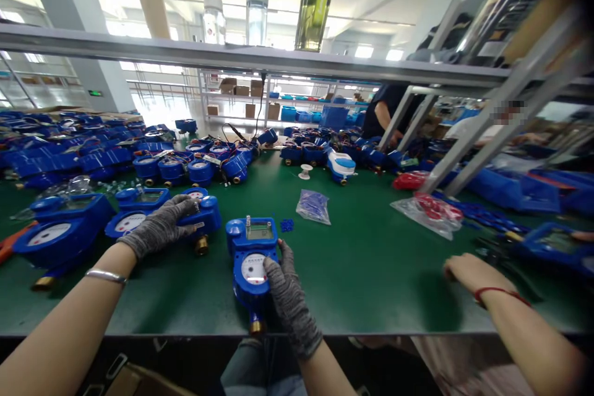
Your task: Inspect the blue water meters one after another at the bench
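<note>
My right hand [292, 300], in a grey knit glove with bare fingertips, grips the right side of a blue water meter [255, 269] near the table's front edge. This meter has a small display at the top, a round white dial and a brass end toward me. In a matching glove, my left hand [162, 226] is closed over another blue water meter [211, 213] to the left, its fingers hiding part of that one. Beside it stand a water meter [130, 223] partly covered by my hand and a larger water meter [58, 232].
Several blue meters [199, 170] with wires crowd the back. A bag of blue parts [313, 206], small blue pieces [286, 224] and a white spool [305, 171] lie mid-table. At right, a co-worker's hand [473, 272] is near another meter [552, 244]. A shelf [278, 57] with bottles crosses above.
</note>
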### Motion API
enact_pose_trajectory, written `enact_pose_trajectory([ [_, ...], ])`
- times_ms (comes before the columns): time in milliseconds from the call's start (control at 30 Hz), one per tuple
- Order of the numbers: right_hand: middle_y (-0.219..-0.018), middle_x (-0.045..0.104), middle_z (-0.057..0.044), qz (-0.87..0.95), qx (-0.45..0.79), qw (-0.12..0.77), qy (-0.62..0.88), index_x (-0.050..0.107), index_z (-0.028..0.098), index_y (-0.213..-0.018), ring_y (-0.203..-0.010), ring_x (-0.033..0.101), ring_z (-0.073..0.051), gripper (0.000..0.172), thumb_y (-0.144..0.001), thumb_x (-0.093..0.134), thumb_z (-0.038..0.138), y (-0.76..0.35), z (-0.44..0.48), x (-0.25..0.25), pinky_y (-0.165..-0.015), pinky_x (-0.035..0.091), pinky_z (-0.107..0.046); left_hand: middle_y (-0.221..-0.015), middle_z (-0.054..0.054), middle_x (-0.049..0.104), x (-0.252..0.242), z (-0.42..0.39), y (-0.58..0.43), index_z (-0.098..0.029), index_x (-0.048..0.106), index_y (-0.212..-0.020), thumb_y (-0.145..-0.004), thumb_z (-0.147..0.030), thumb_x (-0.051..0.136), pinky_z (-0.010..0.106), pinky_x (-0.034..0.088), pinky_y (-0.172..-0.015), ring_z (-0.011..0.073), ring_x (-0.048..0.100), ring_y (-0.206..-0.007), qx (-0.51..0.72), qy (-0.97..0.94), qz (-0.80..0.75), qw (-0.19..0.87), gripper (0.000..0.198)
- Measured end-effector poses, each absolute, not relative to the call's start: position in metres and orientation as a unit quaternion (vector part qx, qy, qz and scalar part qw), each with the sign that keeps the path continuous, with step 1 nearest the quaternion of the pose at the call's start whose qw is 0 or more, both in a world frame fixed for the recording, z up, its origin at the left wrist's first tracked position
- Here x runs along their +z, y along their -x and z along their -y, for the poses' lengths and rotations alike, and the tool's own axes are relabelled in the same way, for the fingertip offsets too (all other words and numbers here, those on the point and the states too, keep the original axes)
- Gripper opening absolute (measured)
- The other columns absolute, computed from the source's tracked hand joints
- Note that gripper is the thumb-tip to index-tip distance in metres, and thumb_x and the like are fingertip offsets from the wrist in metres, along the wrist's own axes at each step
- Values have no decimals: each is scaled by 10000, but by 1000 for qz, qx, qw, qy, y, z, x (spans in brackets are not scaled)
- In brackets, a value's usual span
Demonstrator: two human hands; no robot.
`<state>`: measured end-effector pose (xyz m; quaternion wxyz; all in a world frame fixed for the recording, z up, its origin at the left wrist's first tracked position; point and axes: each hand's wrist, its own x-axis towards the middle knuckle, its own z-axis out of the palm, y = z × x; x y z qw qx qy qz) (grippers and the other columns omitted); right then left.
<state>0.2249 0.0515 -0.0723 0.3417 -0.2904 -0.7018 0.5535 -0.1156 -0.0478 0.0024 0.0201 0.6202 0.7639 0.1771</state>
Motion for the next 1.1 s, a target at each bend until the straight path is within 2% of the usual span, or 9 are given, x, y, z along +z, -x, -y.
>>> enact_pose_trajectory([
  [100, -1138, 668, -26, 684, 561, 354, 304, 465, 330, -1360, -1055, 622, -245, 566, -827, 580, 483, -209, -25, -79, -863, 525, -401, -1476, 69, 409, 0, 36, 120, -264, 531, -1338, -792, -610, 593, 448, 365, -1115, 323, 422, -1326, 179, -627, -758, 19, 650],
  [233, -1075, 675, -76, 648, 524, 395, 386, 461, 232, -1362, -955, 645, -232, 581, -848, 548, 489, -217, -40, -84, -839, 521, -370, -1441, 80, 452, -3, 41, 108, -250, 524, -1341, -781, -526, 645, 496, 325, -1138, 347, 407, -1327, 203, -612, -763, -40, 636],
  [300, -1039, 679, -87, 667, 429, 410, 450, 530, 196, -1269, -917, 643, -224, 493, -857, 527, 467, -228, -71, -87, -836, 514, -366, -1390, 104, 493, -7, 56, 81, -218, 505, -1345, -810, -452, 642, 532, 318, -1135, 355, 417, -1314, 278, -572, -760, -137, 600],
  [333, -1041, 678, -91, 690, 374, 403, 472, 572, 185, -1192, -921, 641, -218, 416, -862, 511, 431, -233, -90, -88, -841, 509, -357, -1369, 99, 506, -11, 65, 61, -218, 492, -1344, -853, -413, 610, 513, 337, -1132, 326, 439, -1303, 342, -544, -746, -177, 542],
  [400, -1028, 686, -80, 747, 284, 341, 495, 628, 183, -1051, -917, 641, -198, 277, -853, 499, 327, -238, -126, -92, -834, 498, -317, -1306, 62, 554, -23, 83, 16, -250, 479, -1322, -899, -302, 572, 439, 422, -1091, 246, 528, -1226, 471, -541, -678, -162, 436],
  [433, -1009, 693, -72, 768, 255, 305, 502, 645, 185, -1000, -907, 642, -191, 235, -838, 508, 285, -237, -141, -95, -822, 492, -301, -1295, 56, 562, -31, 90, -7, -265, 478, -1313, -899, -264, 573, 431, 456, -1064, 238, 542, -1212, 501, -563, -642, -140, 425],
  [567, -924, 714, -62, 793, 206, 230, 525, 687, 188, -913, -861, 641, -193, 175, -792, 568, 229, -224, -169, -100, -778, 470, -281, -1333, 86, 547, -72, 96, -72, -260, 496, -1314, -867, -197, 606, 536, 410, -1097, 294, 455, -1306, 498, -629, -579, -145, 464],
  [700, -940, 719, -52, 803, 177, 200, 532, 699, 202, -946, -845, 644, -178, 190, -802, 589, 260, -212, -171, -100, -742, 456, -257, -1359, 108, 514, -101, 86, -88, -260, 478, -1321, -853, -158, 620, 550, 454, -1046, 317, 412, -1343, 514, -607, -586, -158, 500],
  [1100, -944, 695, -92, 825, 114, 159, 530, 686, 171, -934, -836, 613, -185, 226, -907, 496, 290, -221, -156, -95, -703, 407, -256, -1360, 115, 498, -106, 86, -87, -259, 482, -1312, -844, -136, 622, 544, 453, -1041, 320, 397, -1350, 537, -593, -585, -137, 504],
])
